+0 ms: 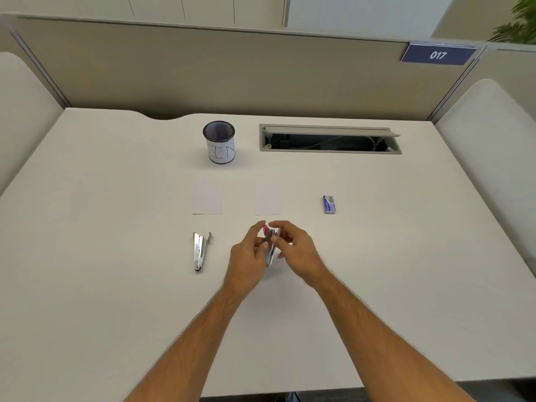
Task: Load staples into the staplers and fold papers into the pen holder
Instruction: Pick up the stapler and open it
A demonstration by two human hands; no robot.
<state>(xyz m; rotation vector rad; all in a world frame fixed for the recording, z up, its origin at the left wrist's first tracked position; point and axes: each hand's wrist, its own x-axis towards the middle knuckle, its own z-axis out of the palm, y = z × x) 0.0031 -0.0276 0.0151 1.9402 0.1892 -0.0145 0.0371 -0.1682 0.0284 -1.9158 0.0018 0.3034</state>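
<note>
**deskjockey:** Biggest risk I see? Both hands are working the pink-topped stapler (270, 242), held up just above the counter (87, 256) around the middle, a bit toward the near edge. Left hand (249, 253) pinches it from the side, right hand (293, 248) has its fingers curled on the top. If that spring lid snaps down, it probably nips a fingertip or bends the staples. Can't tell whether staples are in it.

**papercut_pete:** Counting near to far: two staplers, the second stapler (200, 250) lying hinged open left of the hands. Two papers, left paper (207, 198) and right paper (267, 200), both unfolded. One staple box (329, 204) toward the right edge. One pen holder (219, 142) near the far edge.
</note>
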